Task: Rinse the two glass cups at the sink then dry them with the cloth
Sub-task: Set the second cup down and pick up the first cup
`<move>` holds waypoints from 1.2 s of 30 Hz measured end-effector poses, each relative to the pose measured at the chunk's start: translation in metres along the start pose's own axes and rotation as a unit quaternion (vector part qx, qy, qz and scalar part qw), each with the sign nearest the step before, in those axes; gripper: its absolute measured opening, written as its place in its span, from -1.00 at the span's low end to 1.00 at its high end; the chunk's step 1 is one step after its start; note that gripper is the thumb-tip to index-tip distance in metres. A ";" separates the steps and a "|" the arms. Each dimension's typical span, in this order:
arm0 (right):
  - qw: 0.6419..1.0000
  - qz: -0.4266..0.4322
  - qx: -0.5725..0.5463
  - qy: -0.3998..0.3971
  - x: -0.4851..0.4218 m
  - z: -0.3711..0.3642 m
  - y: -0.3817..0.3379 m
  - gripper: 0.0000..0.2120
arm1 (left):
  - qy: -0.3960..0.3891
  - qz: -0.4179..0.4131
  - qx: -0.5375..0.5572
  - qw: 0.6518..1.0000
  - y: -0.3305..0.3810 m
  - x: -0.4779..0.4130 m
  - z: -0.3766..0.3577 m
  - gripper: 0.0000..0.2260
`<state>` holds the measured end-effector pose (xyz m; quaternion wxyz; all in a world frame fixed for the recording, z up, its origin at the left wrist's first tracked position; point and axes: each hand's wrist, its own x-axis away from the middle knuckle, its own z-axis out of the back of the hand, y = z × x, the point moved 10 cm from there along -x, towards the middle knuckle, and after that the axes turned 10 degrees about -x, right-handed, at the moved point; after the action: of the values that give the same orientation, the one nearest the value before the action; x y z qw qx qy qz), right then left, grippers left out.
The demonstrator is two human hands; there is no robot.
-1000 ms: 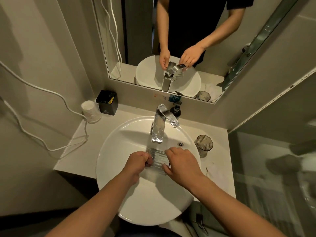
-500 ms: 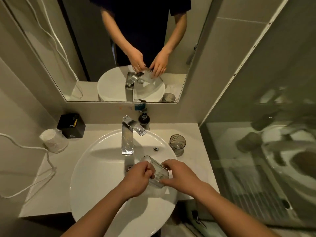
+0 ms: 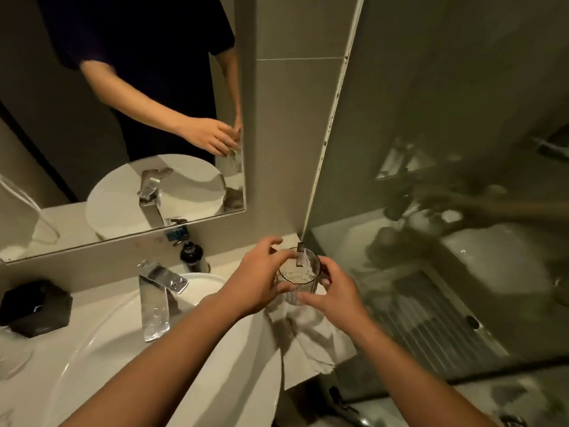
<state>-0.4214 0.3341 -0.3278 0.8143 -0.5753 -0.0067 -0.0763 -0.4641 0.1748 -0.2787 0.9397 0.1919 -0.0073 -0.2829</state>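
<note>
A round white sink basin [image 3: 101, 349] is seen at the lower left, with a chrome faucet [image 3: 155, 298] at its back edge. To its right, a white cloth [image 3: 311, 331] is draped over the surface [image 3: 228, 263] and hangs past its front edge. A ribbed glass cup [image 3: 297, 283] is held upright above the cloth, between both hands. The left hand [image 3: 261, 278] is curled around the cup's left side, its upper fingers lifted and spread. The right hand [image 3: 334, 291] is cupped against the right side, fingers wrapped low on the wall. A dark soap bottle [image 3: 192, 257] stands behind the faucet.
</note>
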 end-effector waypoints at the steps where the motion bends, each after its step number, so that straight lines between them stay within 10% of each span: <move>1: 1.000 0.002 -0.010 0.013 -0.005 0.008 0.003 -0.28 | -0.036 0.031 0.036 0.998 -0.001 -0.011 -0.006 -0.33; 29: 0.979 -0.140 0.136 -0.056 -0.116 0.001 0.125 -0.47 | -0.168 0.141 0.068 0.973 -0.048 -0.098 -0.154 -0.37; 36: 0.958 -0.125 0.249 -0.071 -0.107 0.005 0.101 -0.13 | -0.153 0.152 0.015 0.976 -0.068 -0.075 -0.125 -0.08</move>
<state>-0.5131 0.3846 -0.4315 0.9131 -0.3528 -0.1556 -0.1326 -0.5477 0.2078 -0.4121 0.9565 0.1575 -0.1839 -0.1630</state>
